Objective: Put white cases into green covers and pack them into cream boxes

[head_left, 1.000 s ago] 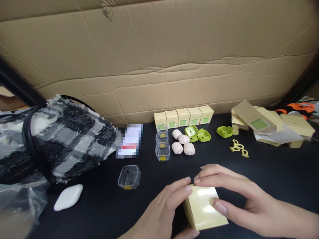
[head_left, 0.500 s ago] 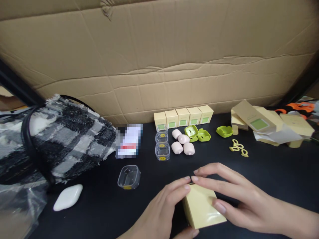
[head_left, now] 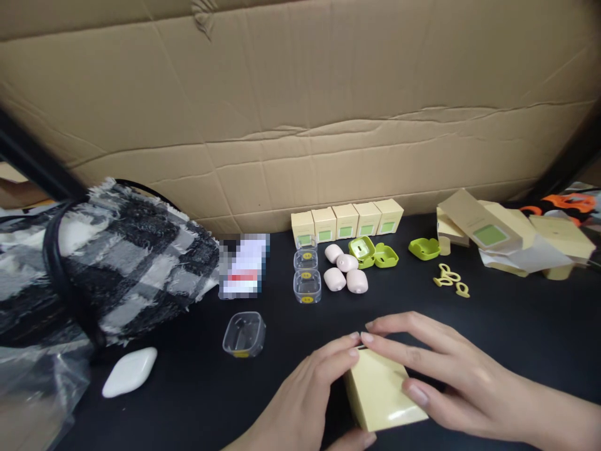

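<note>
A small pale yellow box (head_left: pixel 382 391) rests on the black table (head_left: pixel 516 326) near the front edge. My left hand (head_left: pixel 310 394) grips its left side, fingertips on the far top corner and thumb under the near corner. My right hand (head_left: pixel 441 369) covers its right side, fingers laid across the far top edge and thumb pressed on the lid. The fingertips of both hands meet at the box's far corner.
Behind stand a row of several yellow boxes (head_left: pixel 346 221), clear plastic cases (head_left: pixel 307 275), pink cases (head_left: pixel 345 272), green cases (head_left: pixel 373 252) and yellow clips (head_left: pixel 451 279). Opened packaging (head_left: pixel 502 235) lies at right. A plaid bag (head_left: pixel 103 263), a white case (head_left: pixel 130 371) and a clear case (head_left: pixel 243 334) sit left.
The box has tipped slightly so its top no longer catches the glare. Both hands keep their hold, the right fingers shifted a little along the far edge.
</note>
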`<action>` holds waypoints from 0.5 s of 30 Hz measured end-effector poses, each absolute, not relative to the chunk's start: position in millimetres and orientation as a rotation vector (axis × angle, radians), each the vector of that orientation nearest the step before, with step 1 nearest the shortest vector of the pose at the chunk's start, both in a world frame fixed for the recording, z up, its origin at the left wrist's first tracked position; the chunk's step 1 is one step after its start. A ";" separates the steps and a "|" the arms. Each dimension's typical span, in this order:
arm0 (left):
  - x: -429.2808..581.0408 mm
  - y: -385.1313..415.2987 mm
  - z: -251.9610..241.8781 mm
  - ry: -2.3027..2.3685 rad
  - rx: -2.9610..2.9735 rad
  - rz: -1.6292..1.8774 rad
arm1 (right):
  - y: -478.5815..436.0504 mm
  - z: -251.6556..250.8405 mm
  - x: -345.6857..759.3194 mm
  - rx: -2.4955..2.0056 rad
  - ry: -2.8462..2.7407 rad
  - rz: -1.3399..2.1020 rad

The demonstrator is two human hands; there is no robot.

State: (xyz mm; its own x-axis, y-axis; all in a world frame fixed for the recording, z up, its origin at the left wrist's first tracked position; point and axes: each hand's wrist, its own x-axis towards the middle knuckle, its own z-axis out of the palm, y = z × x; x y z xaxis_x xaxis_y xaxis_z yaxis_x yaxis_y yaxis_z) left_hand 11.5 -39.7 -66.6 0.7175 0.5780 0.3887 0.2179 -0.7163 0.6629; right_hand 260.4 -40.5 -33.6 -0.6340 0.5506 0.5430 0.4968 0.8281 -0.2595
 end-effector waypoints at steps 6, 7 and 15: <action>11.2 -42.6 -89.5 0.622 2.180 0.903 | -40.3 -33.7 257.1 -0.694 -2.510 0.114; 11.3 -42.8 -96.1 0.634 2.143 0.941 | -40.1 -31.8 256.7 -0.699 -2.521 0.152; 12.4 -39.7 -91.9 0.795 2.087 0.702 | 11.4 14.3 256.0 -0.811 -2.173 0.329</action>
State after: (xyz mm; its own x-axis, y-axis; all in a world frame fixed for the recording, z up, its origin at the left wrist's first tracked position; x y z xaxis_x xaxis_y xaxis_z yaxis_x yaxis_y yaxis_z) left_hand 12.4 -39.7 -91.9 0.6517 0.7290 0.2094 0.2985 -0.5003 0.8128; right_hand 256.0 11.4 14.3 -0.4937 0.6457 0.5825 0.4442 0.7631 -0.4693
